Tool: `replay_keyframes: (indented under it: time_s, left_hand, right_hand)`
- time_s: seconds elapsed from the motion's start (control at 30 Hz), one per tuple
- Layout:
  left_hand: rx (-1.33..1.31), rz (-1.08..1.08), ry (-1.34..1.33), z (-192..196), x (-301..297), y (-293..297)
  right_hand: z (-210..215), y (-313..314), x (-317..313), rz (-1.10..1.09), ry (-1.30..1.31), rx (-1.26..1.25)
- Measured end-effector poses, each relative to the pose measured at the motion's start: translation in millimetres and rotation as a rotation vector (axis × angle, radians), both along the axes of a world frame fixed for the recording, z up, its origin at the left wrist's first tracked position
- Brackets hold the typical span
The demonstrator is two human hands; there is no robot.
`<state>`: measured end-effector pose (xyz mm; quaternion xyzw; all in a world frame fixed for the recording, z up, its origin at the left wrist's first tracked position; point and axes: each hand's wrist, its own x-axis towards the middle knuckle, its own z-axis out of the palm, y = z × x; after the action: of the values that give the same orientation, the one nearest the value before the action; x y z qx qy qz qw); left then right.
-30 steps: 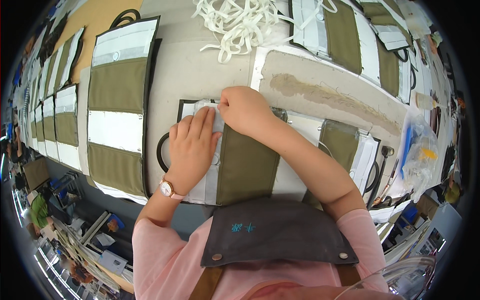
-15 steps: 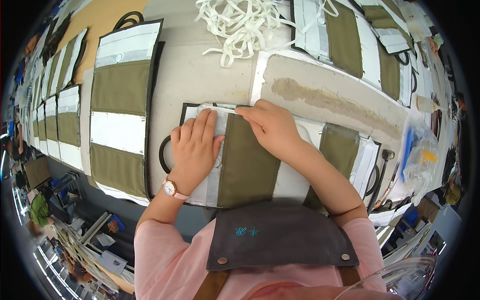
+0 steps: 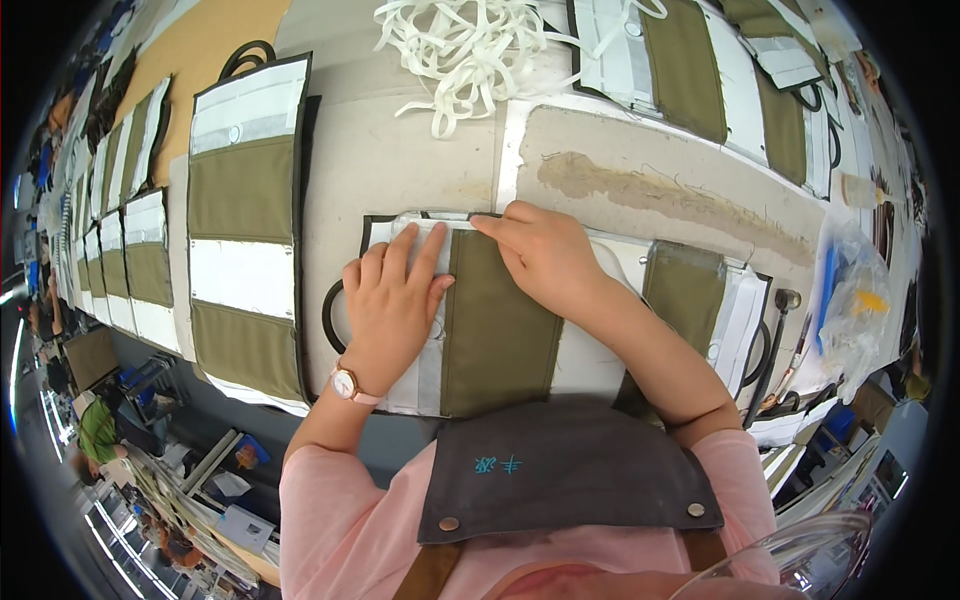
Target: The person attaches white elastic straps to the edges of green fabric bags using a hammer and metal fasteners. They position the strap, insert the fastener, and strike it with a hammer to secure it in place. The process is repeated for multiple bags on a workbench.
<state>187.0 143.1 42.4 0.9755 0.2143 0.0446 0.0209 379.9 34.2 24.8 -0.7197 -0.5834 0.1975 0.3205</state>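
Now the left hand point(image 3: 388, 300) lies open, palm down, fingers slightly spread over the left end of an olive-and-white fabric panel point(image 3: 500, 340), which rests along the near edge of the worktable point(image 3: 400, 160). The right hand point(image 3: 545, 258) is at the panel's far edge, its fingers partly curled; whether they pinch anything cannot be told. A black loop handle point(image 3: 328, 316) juts from the panel's left end. Farther off lies tangled white tape point(image 3: 470, 50); another striped panel point(image 3: 240, 195) lies to the left.
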Motion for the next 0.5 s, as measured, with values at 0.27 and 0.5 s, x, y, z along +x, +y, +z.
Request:
replay_keyframes:
  time_s: [0.27, 0.5]
  left_hand:
    - [-0.008, 0.0, 0.03, 1.8, 5.6, -0.7]
    - [0.015, 0.01, 0.026, -0.2, 17.1, -17.3]
  right_hand:
    - [-6.0, -2.1, -1.9, -0.009, 0.033, 0.03]
    - [1.0, 1.6, -3.7, -0.017, -0.008, -0.086]
